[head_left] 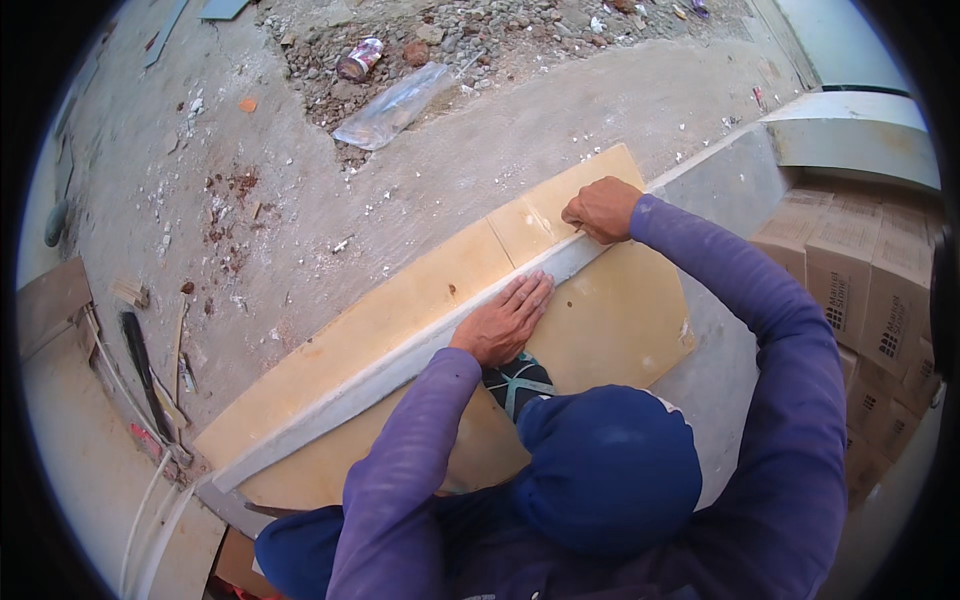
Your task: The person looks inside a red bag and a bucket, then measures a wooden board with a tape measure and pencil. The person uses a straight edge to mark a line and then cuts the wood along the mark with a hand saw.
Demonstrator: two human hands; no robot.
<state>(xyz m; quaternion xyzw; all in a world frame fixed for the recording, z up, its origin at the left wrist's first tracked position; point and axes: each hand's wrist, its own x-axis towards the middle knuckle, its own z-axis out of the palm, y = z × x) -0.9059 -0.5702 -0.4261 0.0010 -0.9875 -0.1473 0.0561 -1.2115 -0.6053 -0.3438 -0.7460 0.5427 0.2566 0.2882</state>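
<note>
A large tan slab (335,355), smooth like a tile or board, lies in front of me. Across it runs a long, straight grey-white bar (400,370), slanting from lower left to upper right. My left hand (505,318) rests flat on the bar near its middle, fingers stretched out. Farther right, my right hand (606,209) is closed at the bar's far edge; whatever its fingers pinch is too small and hidden to name. Thin dark lines cross the slab left of that hand. My dark shoe (518,383) with pale green straps shows beside the left wrist.
Stacked cardboard boxes (850,270) stand at right. Gravel and rubble (480,50) lie ahead, with a clear plastic bag (395,105) and a crumpled wrapper (360,60). At left are a black-handled tool (145,365) and a white cable (145,520). My blue-clad knee (610,470) is near.
</note>
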